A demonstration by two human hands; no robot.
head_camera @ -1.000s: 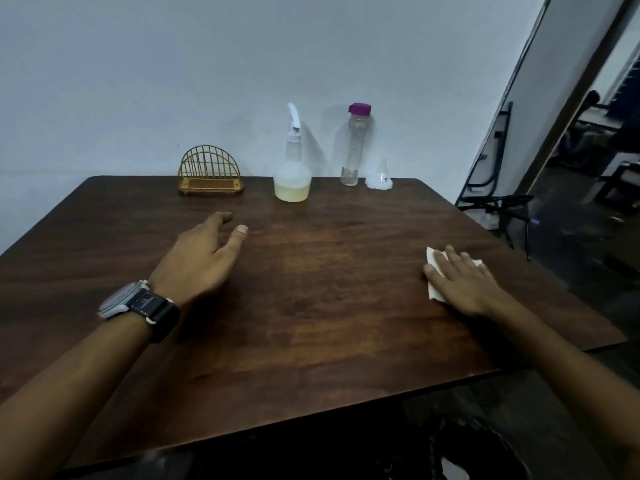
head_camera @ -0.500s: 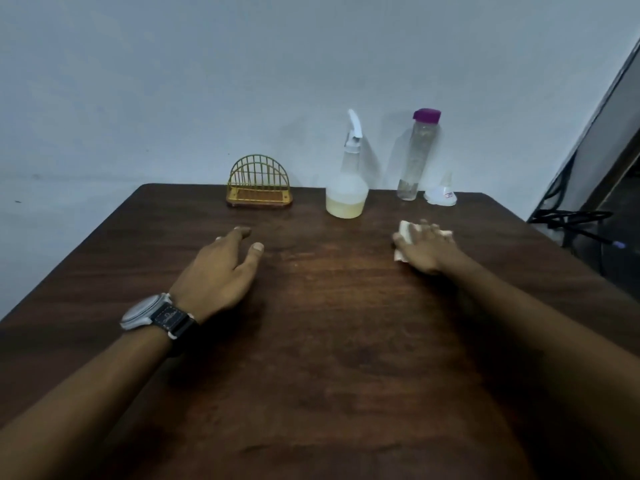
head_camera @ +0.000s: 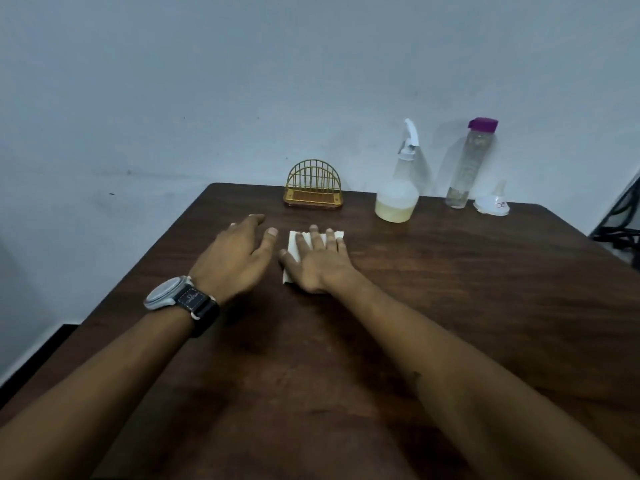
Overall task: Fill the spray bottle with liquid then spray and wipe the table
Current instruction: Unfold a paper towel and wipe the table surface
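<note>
My right hand (head_camera: 317, 263) lies flat, fingers spread, pressing a white tissue (head_camera: 294, 244) onto the dark wooden table (head_camera: 450, 306). My left hand (head_camera: 235, 258), with a watch on the wrist, rests palm down just left of it, holding nothing. The spray bottle (head_camera: 398, 188), with pale yellow liquid in its round base and a white trigger head, stands at the back of the table. Right of it stands a tall clear bottle (head_camera: 467, 164) with a purple cap, and a small white funnel (head_camera: 493, 202) sits upside down beside that.
A gold wire napkin holder (head_camera: 313, 185) stands at the back edge, just beyond my hands. A pale wall rises behind the table. Black cables or a frame (head_camera: 620, 230) show past the table's right edge.
My right hand has slid the tissue leftward across the table, from the right edge to beside my left hand. The camera view has turned left. My left hand has stayed put.
</note>
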